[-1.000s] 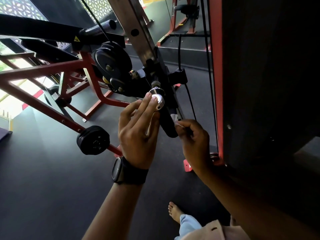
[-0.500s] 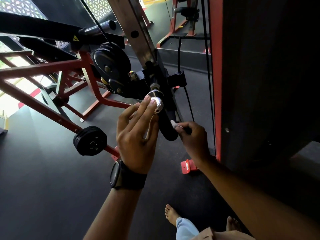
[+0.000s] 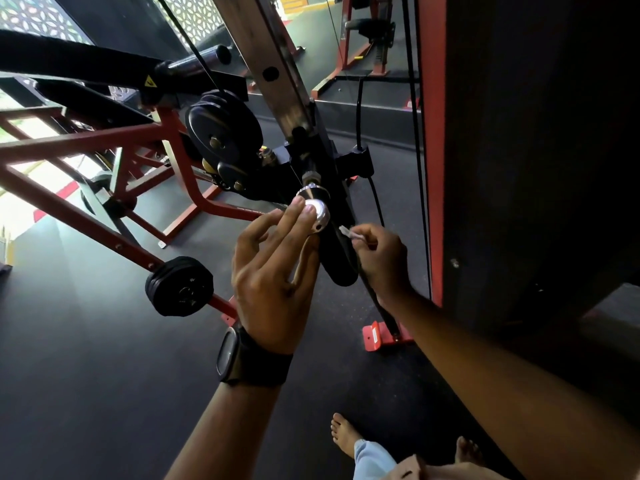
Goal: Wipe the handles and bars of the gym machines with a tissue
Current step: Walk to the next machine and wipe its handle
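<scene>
A shiny silver knob sticks out of the black carriage on the slanted steel post of a cable machine. My left hand, with a black watch on the wrist, touches the knob with its fingertips, the fingers nearly straight. Below the knob hangs a black padded handle. My right hand pinches a small white tissue right against the handle's right side, close to the black cable.
A red-framed machine with black weight plates and pulleys fills the left. A dark weight-stack housing with a red upright stands at the right. Black cables run down beside it. My bare feet are on the dark rubber floor.
My right hand with the tissue has moved up along the black handle toward the knob. My left hand stays on the knob. The view shifted slightly.
</scene>
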